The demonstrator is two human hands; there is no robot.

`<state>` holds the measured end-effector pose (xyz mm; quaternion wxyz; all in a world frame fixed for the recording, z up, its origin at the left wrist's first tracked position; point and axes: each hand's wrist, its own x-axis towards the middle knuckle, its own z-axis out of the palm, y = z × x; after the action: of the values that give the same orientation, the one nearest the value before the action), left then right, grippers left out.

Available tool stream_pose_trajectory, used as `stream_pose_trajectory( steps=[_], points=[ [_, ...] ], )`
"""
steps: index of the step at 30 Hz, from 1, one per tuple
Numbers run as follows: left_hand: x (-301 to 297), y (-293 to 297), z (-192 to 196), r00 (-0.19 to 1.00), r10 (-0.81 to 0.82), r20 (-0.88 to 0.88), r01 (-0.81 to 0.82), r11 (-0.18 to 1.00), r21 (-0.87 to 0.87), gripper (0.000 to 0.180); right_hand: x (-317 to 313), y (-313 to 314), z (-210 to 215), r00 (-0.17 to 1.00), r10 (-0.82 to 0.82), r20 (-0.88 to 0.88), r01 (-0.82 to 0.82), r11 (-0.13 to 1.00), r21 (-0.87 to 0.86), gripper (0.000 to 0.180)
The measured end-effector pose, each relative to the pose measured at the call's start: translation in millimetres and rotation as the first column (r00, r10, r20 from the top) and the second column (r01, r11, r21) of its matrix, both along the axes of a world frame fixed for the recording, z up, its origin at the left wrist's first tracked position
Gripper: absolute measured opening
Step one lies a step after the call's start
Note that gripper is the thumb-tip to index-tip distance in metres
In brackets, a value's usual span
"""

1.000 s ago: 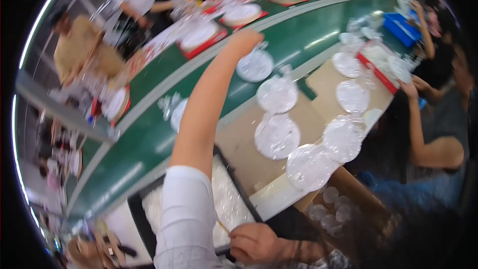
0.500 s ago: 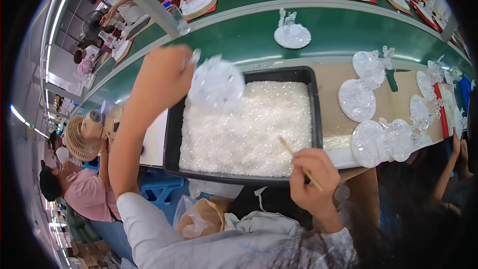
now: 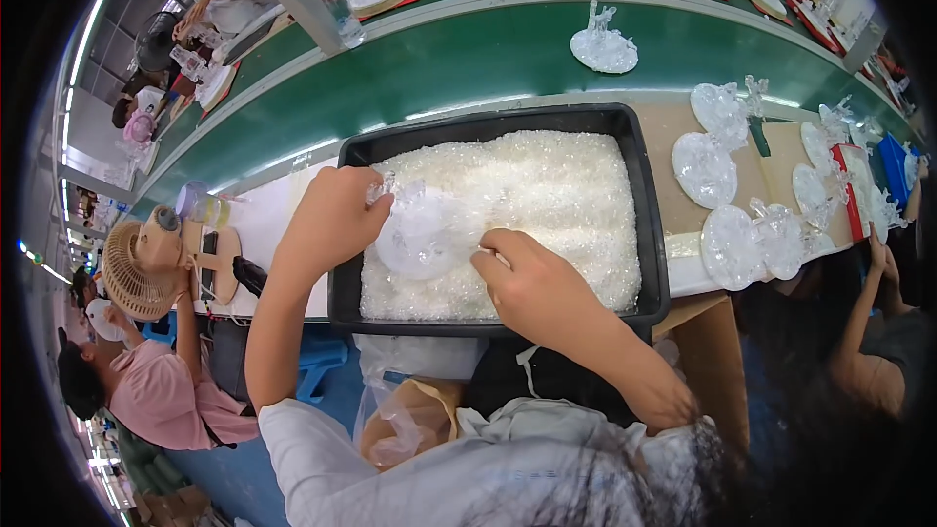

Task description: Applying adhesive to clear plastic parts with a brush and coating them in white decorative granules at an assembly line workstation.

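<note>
My left hand [image 3: 337, 220] pinches the clear figure part of a round white disc-based ornament [image 3: 420, 239], holding it low over the left side of a black tray [image 3: 646, 220]. White glittery flakes [image 3: 571, 205] fill that tray. My right hand [image 3: 537, 283] is closed around a thin wooden stick [image 3: 500, 258], close to the disc's right edge. Most of the stick is hidden by the fingers, and its tip is blurred. I cannot tell whether it touches the disc.
Finished-looking white disc ornaments [image 3: 705, 171] lie on cardboard right of the tray. Another ornament [image 3: 603, 49] sits on the green conveyor [image 3: 468, 68] behind. A beige fan [image 3: 142, 268] and a co-worker in pink [image 3: 171, 385] are at left; another person's hands [image 3: 878, 254] show at right.
My left hand has lowered the ornament toward the flakes, its disc now tilted differently. The right hand has moved left and up with the stick, close to the disc. The whole view has shifted slightly.
</note>
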<state>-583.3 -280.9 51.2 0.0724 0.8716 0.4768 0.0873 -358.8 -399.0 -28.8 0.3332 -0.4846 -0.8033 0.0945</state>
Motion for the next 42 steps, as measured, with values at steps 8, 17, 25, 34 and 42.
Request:
stream_pose_trajectory(
  steps=[8,17,25,34,42],
  points=[
    [-15.0,5.6,-20.5,0.996,0.027,0.080,-0.012,0.983,-0.186,0.020,41.9,-37.4,15.7,0.952,-0.261,0.162,0.264,0.964,0.003,0.019],
    [9.1,27.6,-7.1,0.987,-0.134,0.088,0.156,0.933,-0.325,0.014,-7.9,-16.5,6.8,0.983,0.061,-0.174,-0.035,0.988,0.149,0.022],
    [2.5,-15.9,-24.3,0.977,0.068,0.204,-0.018,0.971,-0.239,0.047,18.6,-23.5,12.5,0.990,-0.032,-0.139,0.021,0.996,-0.083,0.009],
    [-11.7,-12.6,-7.5,0.974,0.049,0.221,0.016,0.960,-0.279,0.051,12.1,-15.2,16.4,0.931,0.001,-0.366,-0.026,0.998,-0.063,0.011],
    [-23.5,10.9,4.8,0.734,-0.546,-0.403,0.622,0.779,0.079,0.033,1.3,-2.6,7.4,0.941,0.054,-0.335,-0.124,0.974,-0.189,0.009]
  ],
)
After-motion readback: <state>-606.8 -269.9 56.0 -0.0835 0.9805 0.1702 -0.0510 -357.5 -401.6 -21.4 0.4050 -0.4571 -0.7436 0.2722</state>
